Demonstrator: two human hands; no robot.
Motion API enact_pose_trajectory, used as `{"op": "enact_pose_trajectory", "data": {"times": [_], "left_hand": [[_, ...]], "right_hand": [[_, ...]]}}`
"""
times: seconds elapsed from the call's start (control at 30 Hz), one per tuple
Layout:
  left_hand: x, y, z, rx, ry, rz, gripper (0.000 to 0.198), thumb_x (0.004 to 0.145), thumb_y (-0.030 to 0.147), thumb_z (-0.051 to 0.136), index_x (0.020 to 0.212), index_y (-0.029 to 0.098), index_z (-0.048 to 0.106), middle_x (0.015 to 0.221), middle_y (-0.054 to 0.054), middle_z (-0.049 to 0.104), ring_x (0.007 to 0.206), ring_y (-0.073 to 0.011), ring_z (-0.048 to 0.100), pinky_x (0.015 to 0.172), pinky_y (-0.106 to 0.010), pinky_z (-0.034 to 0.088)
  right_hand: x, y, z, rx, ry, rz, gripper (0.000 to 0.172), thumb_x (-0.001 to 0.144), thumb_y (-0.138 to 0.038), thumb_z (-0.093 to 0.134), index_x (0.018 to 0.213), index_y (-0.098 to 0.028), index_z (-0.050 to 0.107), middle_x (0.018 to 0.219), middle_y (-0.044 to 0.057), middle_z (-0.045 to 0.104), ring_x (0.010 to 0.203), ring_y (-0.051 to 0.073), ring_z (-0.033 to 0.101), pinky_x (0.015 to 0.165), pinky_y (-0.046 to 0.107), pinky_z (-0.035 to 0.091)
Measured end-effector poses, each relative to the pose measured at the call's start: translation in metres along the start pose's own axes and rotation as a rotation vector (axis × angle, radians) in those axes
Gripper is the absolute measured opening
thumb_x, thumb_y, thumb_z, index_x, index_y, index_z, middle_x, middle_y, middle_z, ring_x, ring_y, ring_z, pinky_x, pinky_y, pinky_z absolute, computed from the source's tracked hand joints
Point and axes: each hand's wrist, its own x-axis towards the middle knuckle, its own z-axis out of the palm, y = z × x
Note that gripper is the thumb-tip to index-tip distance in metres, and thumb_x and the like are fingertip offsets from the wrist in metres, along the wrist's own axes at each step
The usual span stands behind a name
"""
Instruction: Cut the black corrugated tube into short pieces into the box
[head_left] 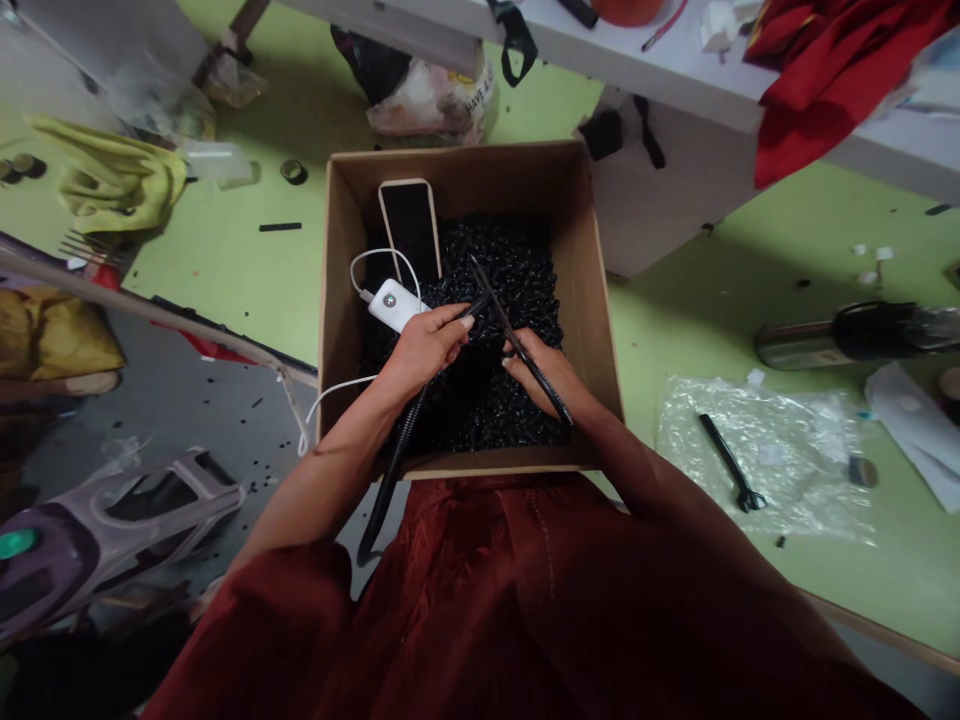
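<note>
A long length of ribbed black tube (396,455) is left whole across the near rim of our cardboard box (480,463), its end pinched in our left hand (429,345), our right hand (553,366) grasping a thin dark tool (504,318) close by, with many small black pieces (480,238) already heaped beneath and beyond.

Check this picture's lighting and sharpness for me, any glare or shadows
Head view: bright glints on the plastic sheet at right; head view: deep shadow swallows some of the black pieces below the left hand; head view: the maroon garment fades toward black lower down; head view: the purple plastic frame at left looks soft.
</note>
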Motion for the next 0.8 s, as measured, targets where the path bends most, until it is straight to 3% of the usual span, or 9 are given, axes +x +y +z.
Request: {"op": "enact_pose_trajectory", "data": {"times": [0.6, 0.8], "left_hand": [[0.009, -0.011, -0.004, -0.016, 0.025, -0.050, 0.020, 0.085, 0.018, 0.057, 0.101, 0.012, 0.067, 0.062, 0.003, 0.051, 0.040, -0.0021, 0.039, 0.037, -0.020, 0.025], [0.008, -0.008, -0.003, -0.113, -0.010, -0.048, 0.013, 0.085, 0.016, 0.057, 0.094, 0.011, 0.065, 0.062, 0.003, 0.053, 0.039, -0.0020, 0.039, 0.037, -0.020, 0.025]], "right_hand": [[0.002, 0.009, 0.006, -0.045, 0.070, -0.102, 0.013, 0.078, -0.023, 0.045, 0.086, -0.023, 0.055, 0.075, 0.001, 0.063, 0.070, 0.018, 0.059, 0.071, 0.029, 0.043], [-0.001, 0.004, 0.005, 0.223, 0.077, 0.021, 0.010, 0.081, -0.028, 0.047, 0.088, -0.024, 0.053, 0.057, -0.005, 0.052, 0.049, 0.012, 0.051, 0.053, 0.025, 0.042]]}}
